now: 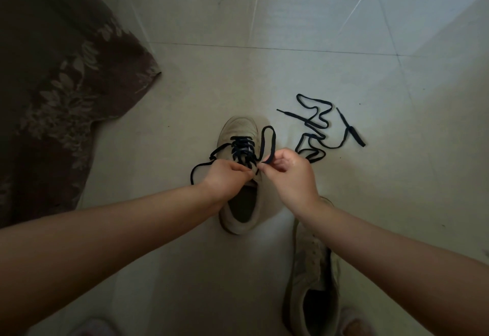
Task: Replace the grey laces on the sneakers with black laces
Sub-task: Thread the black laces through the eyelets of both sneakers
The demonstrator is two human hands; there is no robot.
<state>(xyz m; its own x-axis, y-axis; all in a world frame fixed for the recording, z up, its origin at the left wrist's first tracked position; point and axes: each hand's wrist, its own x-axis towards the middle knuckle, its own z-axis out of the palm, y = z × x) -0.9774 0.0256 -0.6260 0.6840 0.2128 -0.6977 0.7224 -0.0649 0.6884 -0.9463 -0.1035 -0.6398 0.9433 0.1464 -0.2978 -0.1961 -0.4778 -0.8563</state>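
Note:
A pale sneaker [239,126] stands on the floor, toe pointing away, with a black lace [241,150] threaded through several rows of eyelets. My left hand [225,176] pinches the lace at the upper eyelets, and its loose end trails off to the left. My right hand [292,174] pinches the other end of the same lace, which loops up beside the shoe. A second pale sneaker [313,264] lies at the lower right, partly under my right forearm; I see no lace in it. A spare black lace [316,123] lies tangled on the floor to the right.
A brown floral cloth [60,89] covers the floor at the left. Pale floor tiles [291,17] stretch beyond the shoes. Something pinkish [352,322] shows at the bottom edge.

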